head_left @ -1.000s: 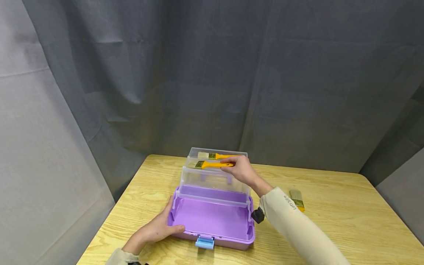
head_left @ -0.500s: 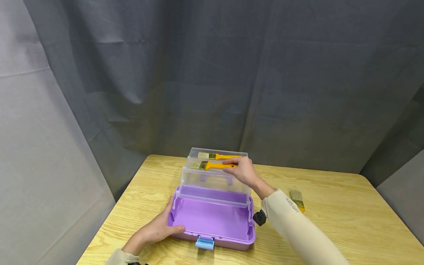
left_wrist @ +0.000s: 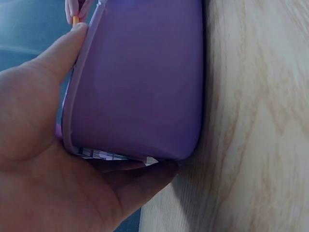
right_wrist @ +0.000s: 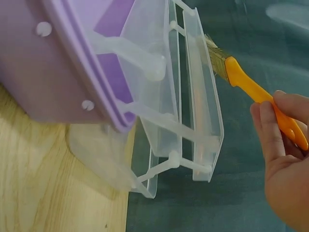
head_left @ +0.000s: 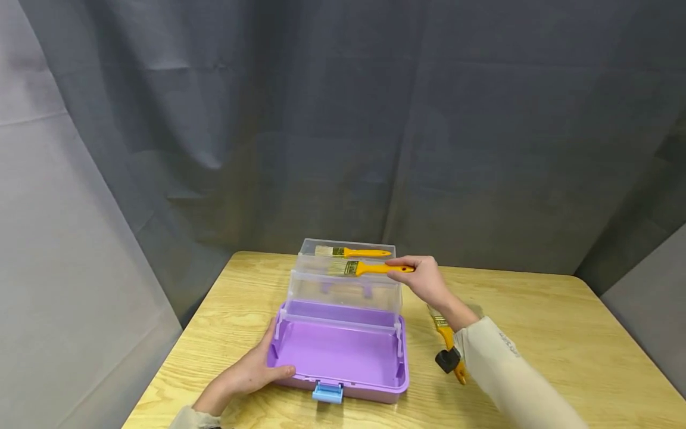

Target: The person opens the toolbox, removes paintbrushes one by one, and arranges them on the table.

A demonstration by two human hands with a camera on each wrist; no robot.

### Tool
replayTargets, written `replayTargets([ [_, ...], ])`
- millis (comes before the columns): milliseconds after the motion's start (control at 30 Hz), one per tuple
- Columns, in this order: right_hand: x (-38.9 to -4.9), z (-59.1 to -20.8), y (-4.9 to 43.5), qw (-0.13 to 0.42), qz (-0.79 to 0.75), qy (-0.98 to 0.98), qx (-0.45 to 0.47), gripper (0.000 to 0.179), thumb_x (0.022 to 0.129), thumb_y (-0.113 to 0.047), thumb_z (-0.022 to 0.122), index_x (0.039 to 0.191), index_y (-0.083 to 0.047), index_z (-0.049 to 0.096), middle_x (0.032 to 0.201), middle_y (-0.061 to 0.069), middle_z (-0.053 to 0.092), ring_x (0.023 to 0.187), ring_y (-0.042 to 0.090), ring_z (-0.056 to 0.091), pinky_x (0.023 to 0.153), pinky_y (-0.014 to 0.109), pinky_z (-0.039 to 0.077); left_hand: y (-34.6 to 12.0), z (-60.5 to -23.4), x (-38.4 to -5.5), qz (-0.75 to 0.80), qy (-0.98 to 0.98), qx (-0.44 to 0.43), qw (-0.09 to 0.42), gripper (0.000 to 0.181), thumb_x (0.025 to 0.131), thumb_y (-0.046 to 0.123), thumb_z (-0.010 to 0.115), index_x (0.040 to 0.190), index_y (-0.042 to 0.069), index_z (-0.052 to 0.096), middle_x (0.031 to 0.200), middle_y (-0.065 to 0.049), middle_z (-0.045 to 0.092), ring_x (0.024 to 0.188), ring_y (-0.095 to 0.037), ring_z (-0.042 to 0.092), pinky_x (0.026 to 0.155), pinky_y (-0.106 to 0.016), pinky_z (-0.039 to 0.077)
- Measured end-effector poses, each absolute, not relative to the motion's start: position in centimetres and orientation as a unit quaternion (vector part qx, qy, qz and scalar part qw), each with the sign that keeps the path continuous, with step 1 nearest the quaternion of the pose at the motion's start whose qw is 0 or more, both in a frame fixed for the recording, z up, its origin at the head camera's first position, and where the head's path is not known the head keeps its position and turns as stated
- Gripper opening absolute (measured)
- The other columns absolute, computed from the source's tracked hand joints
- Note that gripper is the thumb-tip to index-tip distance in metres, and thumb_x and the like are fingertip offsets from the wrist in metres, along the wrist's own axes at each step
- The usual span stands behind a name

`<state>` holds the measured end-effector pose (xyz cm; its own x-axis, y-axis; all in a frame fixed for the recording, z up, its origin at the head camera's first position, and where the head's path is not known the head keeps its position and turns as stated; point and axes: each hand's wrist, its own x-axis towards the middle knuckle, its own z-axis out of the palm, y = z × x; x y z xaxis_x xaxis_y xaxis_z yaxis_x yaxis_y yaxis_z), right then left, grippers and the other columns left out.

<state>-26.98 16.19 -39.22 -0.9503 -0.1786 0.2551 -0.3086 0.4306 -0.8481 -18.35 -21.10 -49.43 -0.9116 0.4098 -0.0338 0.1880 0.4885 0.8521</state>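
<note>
In the head view, a purple toolbox [head_left: 337, 357] stands with its clear trays [head_left: 343, 298] raised at the back. My left hand [head_left: 252, 369] grips its left front corner, thumb on the rim and fingers along the side. My right hand [head_left: 423, 277] pinches the yellow handle end of a paintbrush [head_left: 375, 269]. The bristles of this paintbrush [right_wrist: 227, 63] are at the edge of the top tray [right_wrist: 203, 106] in the right wrist view; whether they touch it I cannot tell. Another paintbrush [head_left: 367, 253] lies behind, in the upper tray.
A third paintbrush [head_left: 445, 333] lies on the wooden table [head_left: 536, 333], partly under my right wrist in view. Beside it, bristles [head_left: 475, 308] of one more show past the forearm. A blue latch [head_left: 327, 392] hangs at the box front. Grey curtain [head_left: 332, 149] closes off the back.
My right hand has drawn the held paintbrush to the right, uncovering the rear brush's handle and a paintbrush on the table. My left hand keeps its place on the toolbox.
</note>
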Motion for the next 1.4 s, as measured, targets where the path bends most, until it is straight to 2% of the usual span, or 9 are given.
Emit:
replayTargets([
  [267,-25.6,-39.6,18.3,0.065,0.540,-0.829,0.128,0.032,0.084,-0.018,0.073,0.112,-0.003,0.070,0.111,0.014,0.067,0.098,0.026,0.061,0.076,0.023,0.053,-20.8,-49.3,-18.3,0.482,0.847,0.189,0.116,0.112,0.082,0.027,0.074,0.150,0.009,-0.013,0.153,-0.027,-0.004,0.138,-0.045,0.008,0.109,-0.058,0.008],
  [633,-23.8,-40.2,22.3,0.060,0.566,-0.814,0.118,0.042,0.085,-0.020,0.072,0.118,0.003,0.064,0.117,0.016,0.064,0.092,0.014,0.063,0.079,0.021,0.052,-20.8,-49.3,-18.3,0.479,0.849,0.186,0.121,0.111,0.083,0.028,0.074,0.151,0.011,-0.013,0.154,-0.025,-0.004,0.138,-0.044,0.009,0.109,-0.060,0.010],
  [933,-22.5,-40.8,24.8,0.057,0.594,-0.792,0.125,0.044,0.086,-0.015,0.071,0.119,0.011,0.060,0.108,-0.005,0.069,0.092,0.007,0.062,0.079,0.020,0.052,-20.8,-49.1,-18.4,0.484,0.844,0.194,0.125,0.112,0.083,0.028,0.074,0.150,0.010,-0.015,0.154,-0.024,-0.007,0.138,-0.044,0.007,0.109,-0.060,0.009],
  [1133,-21.3,-41.0,26.9,0.063,0.587,-0.797,0.125,0.042,0.086,-0.013,0.070,0.120,0.010,0.060,0.110,-0.005,0.068,0.092,0.008,0.063,0.076,0.021,0.053,-20.8,-49.2,-18.5,0.484,0.841,0.201,0.129,0.112,0.083,0.028,0.073,0.149,0.010,-0.016,0.154,-0.023,-0.010,0.139,-0.043,0.004,0.109,-0.060,0.008],
  [1233,-20.8,-41.1,28.5,0.058,0.591,-0.796,0.118,0.039,0.088,-0.012,0.068,0.120,0.008,0.060,0.109,-0.010,0.067,0.093,0.006,0.063,0.076,0.020,0.053,-20.8,-49.2,-18.6,0.485,0.841,0.202,0.128,0.112,0.084,0.028,0.073,0.149,0.010,-0.016,0.154,-0.023,-0.009,0.139,-0.043,0.004,0.109,-0.060,0.008],
  [1400,-19.5,-41.6,32.0,0.031,0.662,-0.737,0.133,0.029,0.091,0.000,0.060,0.120,0.003,0.063,0.112,-0.011,0.066,0.098,0.004,0.062,0.081,0.018,0.051,-20.8,-49.1,-18.5,0.483,0.844,0.195,0.125,0.112,0.083,0.027,0.074,0.150,0.009,-0.015,0.154,-0.025,-0.006,0.139,-0.044,0.006,0.109,-0.059,0.008],
])
